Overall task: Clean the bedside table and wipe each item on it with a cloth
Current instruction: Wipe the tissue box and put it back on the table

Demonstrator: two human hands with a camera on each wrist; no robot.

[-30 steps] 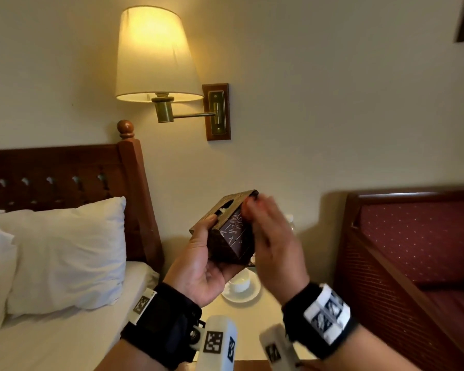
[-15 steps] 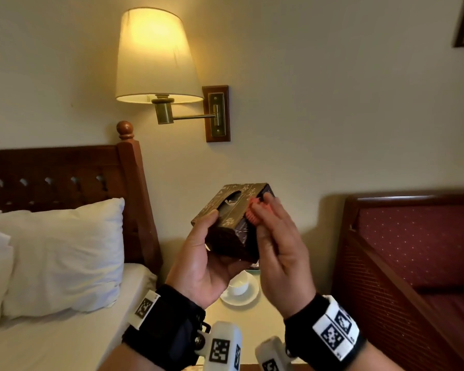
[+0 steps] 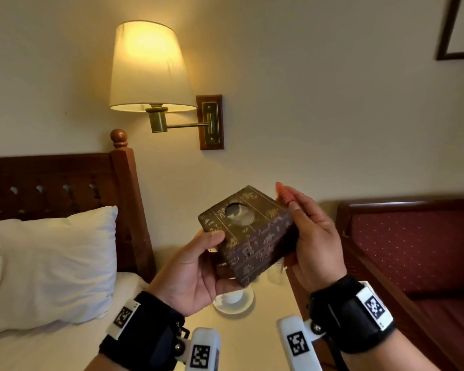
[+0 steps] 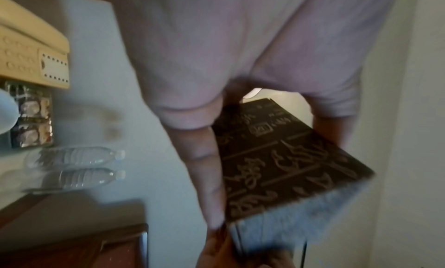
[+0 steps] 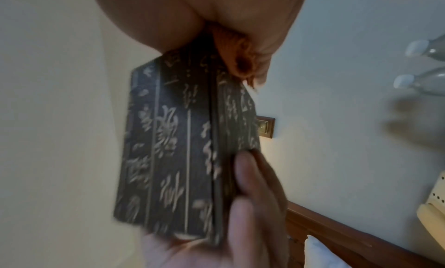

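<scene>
- Tissue box: dark brown, square, with gold script and a round opening in its top face; held tilted in the air above the bedside table, between both hands.
- Left hand: cups the near-left corner of the box from below, thumb on the side wall, fingers curled round the underside.
- Right hand: lies against the right side of the box, fingers bent round an orange cloth bunched in them; the cloth touches the box's far-right upper edge, as the right wrist view confirms.
- Bedside table: pale top, below the hands; a white cup on a saucer stands on it, partly hidden by the box.
- Left wrist view: two plastic water bottles stand side by side near a cream telephone and a patterned tray.
- Surroundings: lit wall lamp above; wooden headboard and white pillow at left; red upholstered seat at right.
</scene>
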